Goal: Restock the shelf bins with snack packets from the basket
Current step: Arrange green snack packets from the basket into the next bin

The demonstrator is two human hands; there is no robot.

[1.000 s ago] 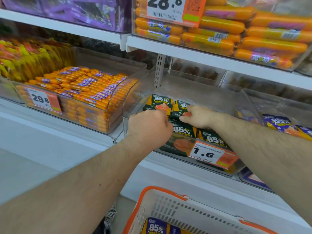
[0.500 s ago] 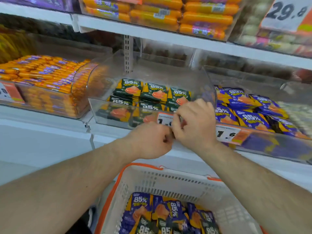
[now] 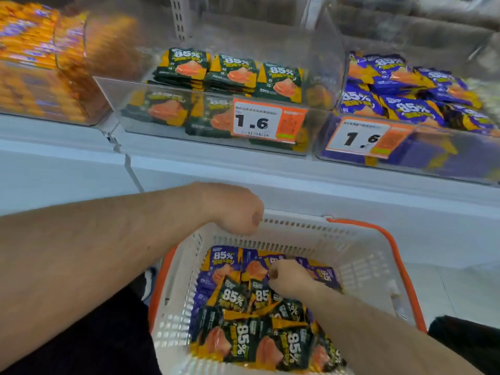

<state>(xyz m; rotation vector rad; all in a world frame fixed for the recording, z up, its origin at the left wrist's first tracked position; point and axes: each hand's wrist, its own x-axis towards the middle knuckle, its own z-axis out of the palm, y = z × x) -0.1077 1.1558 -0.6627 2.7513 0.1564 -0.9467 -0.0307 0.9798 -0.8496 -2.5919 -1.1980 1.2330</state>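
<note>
Reaching into basket (image 3: pixel 359 269), right hand (image 3: pixel 290 278) seemingly grips packets (image 3: pixel 243 296).

**Shop aisle, white shelving**

A white shelf (image 3: pixel 243 169) runs across the view, its front edge split by a joint at the left. Behind it a perforated metal upright (image 3: pixel 180 17) rises — pale grey, slotted. Below lies a light tiled floor (image 3: pixel 446 290). The lighting is even and bright, with soft reflections.
</note>
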